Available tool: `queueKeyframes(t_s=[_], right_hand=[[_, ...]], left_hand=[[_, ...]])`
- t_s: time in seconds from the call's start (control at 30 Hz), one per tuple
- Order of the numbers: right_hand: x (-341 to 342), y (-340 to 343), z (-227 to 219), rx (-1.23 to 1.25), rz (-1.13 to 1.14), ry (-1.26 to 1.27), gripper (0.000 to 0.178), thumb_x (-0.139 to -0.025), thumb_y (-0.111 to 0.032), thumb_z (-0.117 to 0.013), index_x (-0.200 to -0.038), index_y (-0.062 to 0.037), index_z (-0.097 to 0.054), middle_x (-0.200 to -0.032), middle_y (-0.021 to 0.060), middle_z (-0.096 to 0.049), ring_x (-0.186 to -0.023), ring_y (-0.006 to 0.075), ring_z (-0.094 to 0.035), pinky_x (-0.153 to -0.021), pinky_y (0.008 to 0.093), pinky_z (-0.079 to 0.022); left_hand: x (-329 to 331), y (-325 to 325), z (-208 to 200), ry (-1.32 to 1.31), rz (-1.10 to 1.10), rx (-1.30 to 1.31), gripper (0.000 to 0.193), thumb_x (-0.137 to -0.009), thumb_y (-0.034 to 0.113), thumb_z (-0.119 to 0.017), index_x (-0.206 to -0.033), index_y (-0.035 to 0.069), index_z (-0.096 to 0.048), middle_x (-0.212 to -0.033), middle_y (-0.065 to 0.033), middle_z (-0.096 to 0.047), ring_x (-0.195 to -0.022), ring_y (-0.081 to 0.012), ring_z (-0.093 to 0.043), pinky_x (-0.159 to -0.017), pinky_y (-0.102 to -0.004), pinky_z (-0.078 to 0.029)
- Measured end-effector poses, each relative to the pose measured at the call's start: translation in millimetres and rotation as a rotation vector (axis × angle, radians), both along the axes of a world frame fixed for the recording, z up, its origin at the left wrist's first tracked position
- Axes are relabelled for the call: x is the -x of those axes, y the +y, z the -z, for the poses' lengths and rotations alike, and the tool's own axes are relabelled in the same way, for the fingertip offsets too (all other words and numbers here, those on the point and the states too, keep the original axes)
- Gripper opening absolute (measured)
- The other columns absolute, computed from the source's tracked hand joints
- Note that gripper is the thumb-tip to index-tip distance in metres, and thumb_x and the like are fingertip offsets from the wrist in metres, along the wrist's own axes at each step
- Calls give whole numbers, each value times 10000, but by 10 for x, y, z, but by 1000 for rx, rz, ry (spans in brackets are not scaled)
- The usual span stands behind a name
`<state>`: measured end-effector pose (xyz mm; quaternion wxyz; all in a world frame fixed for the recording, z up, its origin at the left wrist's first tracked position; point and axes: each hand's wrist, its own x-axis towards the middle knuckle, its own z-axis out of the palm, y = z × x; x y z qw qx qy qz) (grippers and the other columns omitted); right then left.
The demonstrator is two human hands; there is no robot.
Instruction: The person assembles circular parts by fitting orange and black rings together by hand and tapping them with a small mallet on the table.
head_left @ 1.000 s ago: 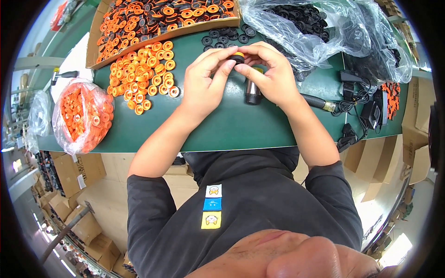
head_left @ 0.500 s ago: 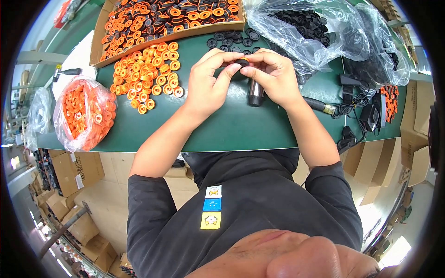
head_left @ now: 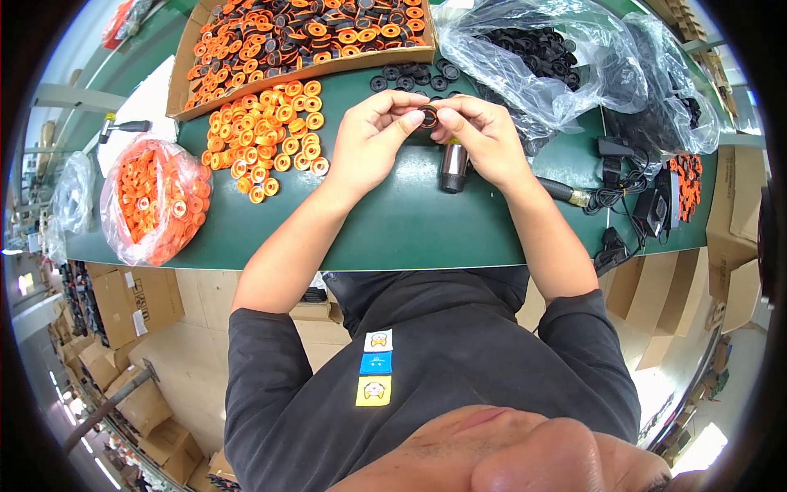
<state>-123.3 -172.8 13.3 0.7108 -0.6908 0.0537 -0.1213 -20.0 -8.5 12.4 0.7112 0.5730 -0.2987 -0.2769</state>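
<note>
Between the fingertips of both hands is a small round black-and-orange plastic part (head_left: 428,116), its round face turned up toward me. My left hand (head_left: 375,139) pinches it from one side, and my right hand (head_left: 484,139) pinches it from the other. Just under my right hand a dark cylindrical tool (head_left: 453,168) stands on the green table, its upper part hidden by the hand. Loose orange rings (head_left: 266,135) lie in a pile to the left of my left hand. Beyond my fingers are several loose black discs (head_left: 406,78).
A cardboard tray (head_left: 307,64) of black-and-orange parts stands at the back. An orange-filled plastic bag (head_left: 152,205) sits at left; a clear bag of black discs (head_left: 533,53) lies at back right. Cables and a black adapter (head_left: 650,209) are on the right, near orange pieces (head_left: 689,184).
The round part has tipped between my fingertips, so its round face with an orange ring now shows instead of its edge. Both hands stay in nearly the same place.
</note>
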Motion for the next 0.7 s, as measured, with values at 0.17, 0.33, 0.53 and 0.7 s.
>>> queueKeyframes(t_s=[0.17, 0.33, 0.53, 0.7], right_hand=[[-2, -21, 5, 23, 11, -3, 269, -1006, -221, -617, -1100, 17, -699, -900, 41, -673, -790, 107, -643, -730, 257, -532], [-39, -69, 89, 106, 155, 1, 224, -986, -186, -631, -1072, 5, -708, -880, 38, -675, -791, 106, -640, -726, 260, -532], [-53, -230, 84, 535, 280, -140, 178, -946, -136, -668, -1070, -15, -711, -896, 68, -688, -783, 130, -655, -711, 273, -526], [254, -276, -147, 844, 265, -71, 126, -904, -86, -684, -1006, -14, -703, -873, 110, -671, -762, 205, -655, -699, 301, -521]], left_hand=[[16, -16, 25, 27, 9, -7, 217, -967, 76, -650, -1154, -35, -647, -1048, -77, -692, -946, -120, -653, -857, -265, -530], [-13, -8, 51, -208, 10, -202, 147, -927, 60, -657, -1062, 0, -660, -994, -62, -668, -915, -138, -659, -846, -280, -526], [49, 62, 31, -916, 190, -490, 144, -850, 136, -666, -949, 32, -673, -879, -131, -579, -846, -305, -629, -776, -402, -517], [-6, 53, 100, -916, 210, -457, 161, -860, 164, -650, -954, 36, -671, -894, -135, -602, -891, -329, -620, -792, -430, -508]])
